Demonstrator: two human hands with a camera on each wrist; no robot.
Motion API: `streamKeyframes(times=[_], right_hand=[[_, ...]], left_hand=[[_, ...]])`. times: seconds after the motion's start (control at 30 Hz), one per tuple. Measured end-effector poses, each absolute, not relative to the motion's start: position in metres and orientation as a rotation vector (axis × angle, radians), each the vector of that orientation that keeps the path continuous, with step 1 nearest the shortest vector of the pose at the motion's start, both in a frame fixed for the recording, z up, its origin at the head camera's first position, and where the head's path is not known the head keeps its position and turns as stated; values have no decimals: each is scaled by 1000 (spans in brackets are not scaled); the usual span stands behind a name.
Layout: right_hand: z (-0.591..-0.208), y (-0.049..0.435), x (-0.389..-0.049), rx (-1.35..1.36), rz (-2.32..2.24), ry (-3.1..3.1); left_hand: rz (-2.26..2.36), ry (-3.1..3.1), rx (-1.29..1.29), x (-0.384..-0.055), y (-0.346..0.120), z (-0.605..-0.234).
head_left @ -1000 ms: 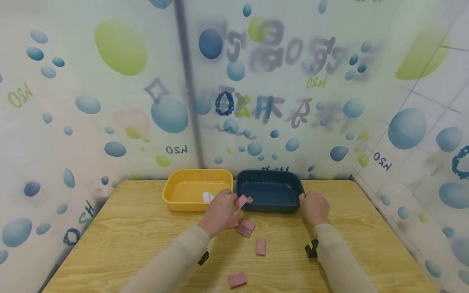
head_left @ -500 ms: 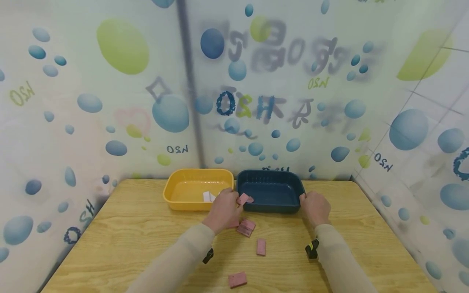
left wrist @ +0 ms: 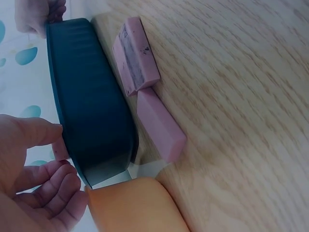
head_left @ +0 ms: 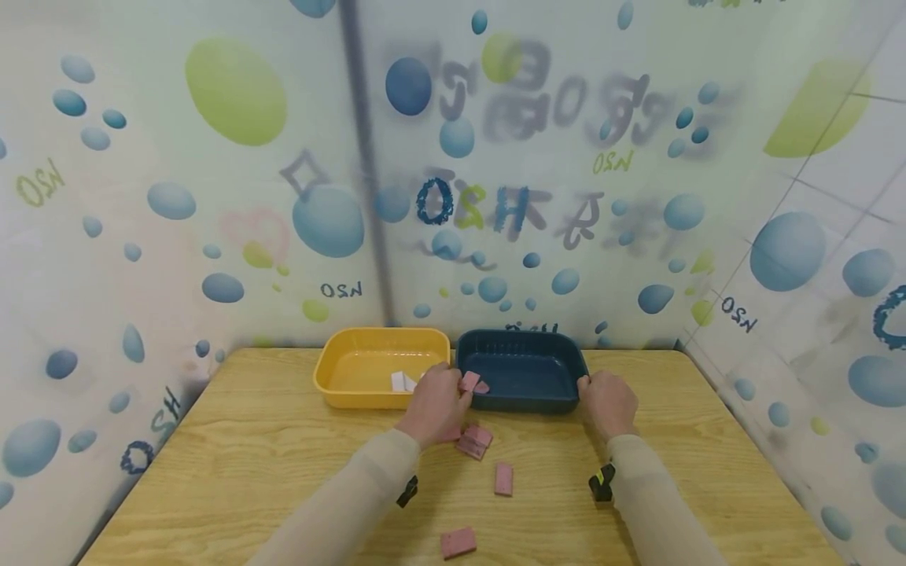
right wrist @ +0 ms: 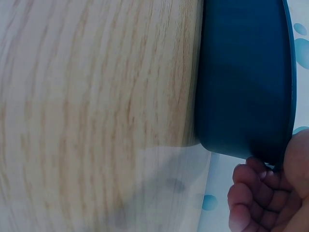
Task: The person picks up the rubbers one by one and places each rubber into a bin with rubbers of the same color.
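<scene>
My left hand [head_left: 435, 405] pinches a pink eraser [left wrist: 59, 149] between thumb and fingers at the near left rim of the dark blue tray [head_left: 524, 402]. Just past it in the head view, another pink eraser [head_left: 483, 387] shows inside that tray. My right hand [head_left: 609, 402] grips the tray's right rim with curled fingers; the right wrist view shows its thumb and fingers [right wrist: 258, 193] at the corner. On the table below my left hand lie smudged pink erasers [left wrist: 137, 55] touching a cleaner eraser [left wrist: 160, 124]. Closer to me are two single erasers [head_left: 503, 479], [head_left: 458, 543].
A yellow tray [head_left: 361, 399] stands left of the blue one, close beside it. White pieces [head_left: 402, 382] lie in its near right part, partly hidden by my left hand. Behind both trays rises a patterned curtain [head_left: 495, 259]. The wooden table [head_left: 283, 472] extends toward me.
My left hand has shifted slightly to the right, and the pinched eraser has turned a little at the blue tray's rim. My right hand keeps its hold.
</scene>
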State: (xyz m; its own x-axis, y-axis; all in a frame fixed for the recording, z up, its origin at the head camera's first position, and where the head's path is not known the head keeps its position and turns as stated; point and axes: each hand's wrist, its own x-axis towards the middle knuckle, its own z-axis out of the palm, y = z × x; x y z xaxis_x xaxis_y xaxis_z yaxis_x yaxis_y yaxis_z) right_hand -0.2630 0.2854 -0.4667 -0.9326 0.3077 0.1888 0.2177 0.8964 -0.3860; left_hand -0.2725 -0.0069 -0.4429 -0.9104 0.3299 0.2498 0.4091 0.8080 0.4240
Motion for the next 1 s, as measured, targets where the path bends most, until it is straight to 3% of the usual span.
streamKeyframes(times=[1.0], right_hand=[[-470,285,-263,-379,498,-2791]], left_hand=[[-623,-2755,-607,-278,-4,-445]])
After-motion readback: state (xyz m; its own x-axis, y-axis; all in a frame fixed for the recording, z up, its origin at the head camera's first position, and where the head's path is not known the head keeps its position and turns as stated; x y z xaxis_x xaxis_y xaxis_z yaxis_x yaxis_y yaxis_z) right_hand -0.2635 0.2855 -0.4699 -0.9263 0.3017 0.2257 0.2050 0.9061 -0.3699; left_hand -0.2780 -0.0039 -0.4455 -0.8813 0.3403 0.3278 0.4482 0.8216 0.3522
